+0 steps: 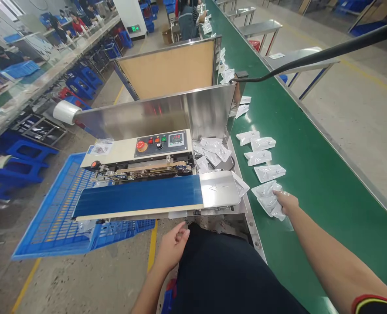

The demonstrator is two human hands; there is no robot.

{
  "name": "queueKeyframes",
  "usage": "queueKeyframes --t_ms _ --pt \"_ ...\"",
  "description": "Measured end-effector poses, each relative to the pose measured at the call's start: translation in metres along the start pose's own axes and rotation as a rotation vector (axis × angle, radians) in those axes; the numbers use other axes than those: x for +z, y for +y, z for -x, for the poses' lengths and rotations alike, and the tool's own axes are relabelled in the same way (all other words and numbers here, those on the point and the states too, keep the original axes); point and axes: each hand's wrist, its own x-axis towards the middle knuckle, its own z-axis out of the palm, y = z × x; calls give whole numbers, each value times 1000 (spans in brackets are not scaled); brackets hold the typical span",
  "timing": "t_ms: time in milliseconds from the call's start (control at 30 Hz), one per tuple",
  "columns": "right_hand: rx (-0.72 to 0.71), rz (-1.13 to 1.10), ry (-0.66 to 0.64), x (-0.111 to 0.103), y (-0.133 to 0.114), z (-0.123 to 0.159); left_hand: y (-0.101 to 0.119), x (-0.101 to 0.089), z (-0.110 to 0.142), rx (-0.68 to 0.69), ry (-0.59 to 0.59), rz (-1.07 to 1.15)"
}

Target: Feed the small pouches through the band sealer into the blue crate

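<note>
On the green conveyor belt (pixel 311 187), my right hand (pixel 286 203) is closed on a bunch of white sealed-looking pouches (pixel 265 196), pressed against the belt surface. Several more white pouches (pixel 270 173) lie in a row just beyond it. My left hand (pixel 173 245) hangs near my dark-clothed thigh, below the sealing machine; its fingers are curled in and nothing shows in them. The band sealer (pixel 164 148) has a blue belt (pixel 141 193) and a steel feed plate (pixel 219 188) marked with an arrow. Loose pouches (pixel 213 150) are heaped behind that plate.
A blue plastic crate (pixel 54 205) sits under the machine's left end. Behind the sealer rise a steel panel (pixel 209 109) and a tan-faced board (pixel 170 69). A black hose (pixel 311 61) crosses above the belt. Other people (pixel 190 19) sit farther along the line.
</note>
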Motion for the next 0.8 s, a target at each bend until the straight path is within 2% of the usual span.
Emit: queueKeyframes --t_ms 100,233,300,367,433,500,567,633,700,800 --pt "-91 67 35 -8 -22 20 42 -5 -9 274 109 65" --pt "-452 139 -23 -33 -67 71 96 8 -32 591 243 90" --pt "-611 166 -93 -36 -93 107 119 23 -49 688 264 137" --pt "-706 150 -213 -29 -117 144 137 38 -66 724 256 191" --pt "-740 125 -369 -13 -136 174 146 49 -80 749 159 257" --pt "-684 88 -512 5 -147 190 148 55 -93 714 83 326" --pt "-544 19 -597 24 -153 191 143 57 -107 553 91 429" --pt "-367 -54 -651 41 -157 181 137 55 -124 311 133 575" --pt "-204 -91 -701 57 -164 168 131 52 -142 136 130 689" --pt "-66 -88 -777 83 -180 157 123 43 -162 58 129 746"
